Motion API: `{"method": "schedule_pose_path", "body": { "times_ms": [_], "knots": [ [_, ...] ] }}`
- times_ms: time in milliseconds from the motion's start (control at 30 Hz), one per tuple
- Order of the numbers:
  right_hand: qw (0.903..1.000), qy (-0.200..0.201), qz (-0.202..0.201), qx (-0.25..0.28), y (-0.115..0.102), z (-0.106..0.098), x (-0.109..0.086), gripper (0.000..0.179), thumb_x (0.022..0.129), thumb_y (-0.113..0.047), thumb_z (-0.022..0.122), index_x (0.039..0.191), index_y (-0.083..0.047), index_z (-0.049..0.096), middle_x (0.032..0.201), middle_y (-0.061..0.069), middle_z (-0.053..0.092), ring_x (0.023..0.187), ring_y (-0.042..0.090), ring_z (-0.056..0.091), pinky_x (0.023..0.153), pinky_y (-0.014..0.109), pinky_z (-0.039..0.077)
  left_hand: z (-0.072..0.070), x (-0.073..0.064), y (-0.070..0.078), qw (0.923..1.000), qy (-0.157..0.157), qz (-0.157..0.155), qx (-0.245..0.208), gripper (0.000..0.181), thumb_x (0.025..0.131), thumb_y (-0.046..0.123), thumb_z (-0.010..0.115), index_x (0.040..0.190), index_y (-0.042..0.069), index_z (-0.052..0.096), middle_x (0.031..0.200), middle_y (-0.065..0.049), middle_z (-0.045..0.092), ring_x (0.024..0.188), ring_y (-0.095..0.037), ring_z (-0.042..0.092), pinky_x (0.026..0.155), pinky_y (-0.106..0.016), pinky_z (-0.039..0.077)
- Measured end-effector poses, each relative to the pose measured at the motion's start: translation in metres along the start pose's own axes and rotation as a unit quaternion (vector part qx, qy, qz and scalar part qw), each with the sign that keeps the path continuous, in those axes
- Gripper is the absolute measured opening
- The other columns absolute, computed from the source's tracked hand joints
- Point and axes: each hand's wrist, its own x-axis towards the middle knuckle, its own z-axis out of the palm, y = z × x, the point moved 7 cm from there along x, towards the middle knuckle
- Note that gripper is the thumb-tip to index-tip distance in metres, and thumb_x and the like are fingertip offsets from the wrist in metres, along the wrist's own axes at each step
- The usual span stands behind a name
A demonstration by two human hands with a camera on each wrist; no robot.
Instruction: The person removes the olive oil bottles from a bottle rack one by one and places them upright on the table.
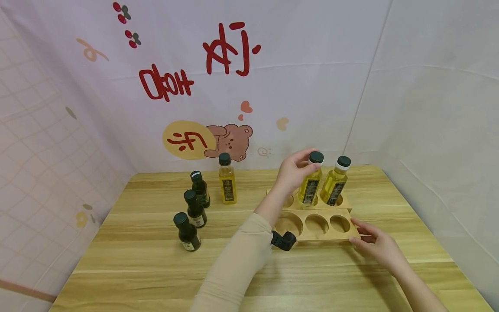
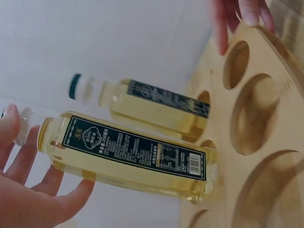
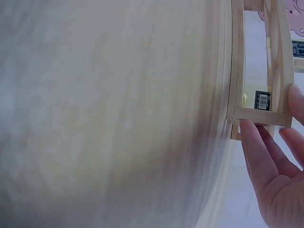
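We see the person's left grip (image 1: 294, 173) curled about the cap and neck of a clear bottle of yellow liquid with a dark green cap (image 1: 311, 186). That bottle is nearly upright, its base at the middle rear hole of a pale wooden two-tier rack (image 1: 329, 237); we cannot tell whether it is fully seated. The right grip (image 1: 376, 245) pinches the rack's right end, near the front corner.

From the left wrist we face the held bottle's dark green label (image 2: 137, 147): a pale ornate emblem, lines of small light print, a small table and a white barcode panel. The print is too fine for us to read, and so is any brand name. Just beside it, a second clear bottle of yellow liquid (image 1: 334, 185) stands in the right rear hole, its dark label blurred in that view.

Well to the left on the pale striped wooden desk (image 1: 148, 277), we find a third clear bottle of yellow liquid (image 1: 228, 184) with a black label, upright, and three dark glass bottles (image 1: 195, 212) in a slanting row, pale labels low on two of them. Behind hangs a white cloth (image 1: 312, 86) with large red brush-style characters, which we cannot read with certainty, and a brown cartoon bear (image 1: 235, 143) beside a yellow oval (image 1: 175, 151) bearing another red character.
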Motion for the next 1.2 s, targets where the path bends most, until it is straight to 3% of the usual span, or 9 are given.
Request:
{"method": "schedule_pose_path", "body": {
  "times_ms": [300,533,733,1200],
  "knots": [
    [1.0000,0.002,-0.001,-0.005,-0.001,0.000,0.000,0.067,0.092,-0.033,0.072,0.148,-0.006,0.046,0.133,0.032,0.053,0.111,0.042,0.062,0.075,0.025,0.053,-0.001,-0.011,0.034,0.9996,-0.023,0.013,0.000,0.038,0.091,0.015,0.074,0.128,0.021,0.068,0.110,0.009,0.069,0.099,-0.003,0.063,0.083,-0.025,0.052],
    [1.0000,0.003,0.000,-0.005,-0.003,-0.001,0.000,0.067,0.092,-0.033,0.072,0.148,-0.006,0.046,0.130,0.031,0.055,0.110,0.041,0.062,0.074,0.026,0.053,-0.007,-0.021,0.048,0.9992,-0.032,0.023,0.007,0.037,0.091,0.015,0.074,0.128,0.020,0.068,0.111,0.007,0.070,0.100,-0.005,0.064,0.083,-0.025,0.053],
    [1.0000,0.003,0.000,-0.007,-0.003,-0.001,0.000,0.068,0.092,-0.033,0.073,0.148,-0.006,0.046,0.129,0.031,0.056,0.109,0.041,0.063,0.074,0.025,0.052,-0.016,-0.031,0.051,0.9991,-0.037,0.020,-0.001,0.036,0.092,0.012,0.073,0.126,0.020,0.069,0.108,0.007,0.069,0.100,-0.006,0.065,0.084,-0.027,0.053],
    [1.0000,0.000,0.000,0.002,-0.002,0.000,0.000,0.067,0.092,-0.032,0.072,0.148,-0.005,0.045,0.132,0.033,0.053,0.110,0.042,0.062,0.073,0.024,0.053,-0.045,-0.045,0.039,0.9995,-0.026,-0.003,-0.015,0.036,0.092,0.011,0.072,0.127,0.020,0.069,0.115,0.002,0.069,0.107,-0.013,0.064,0.090,-0.035,0.052]
  ]
}}
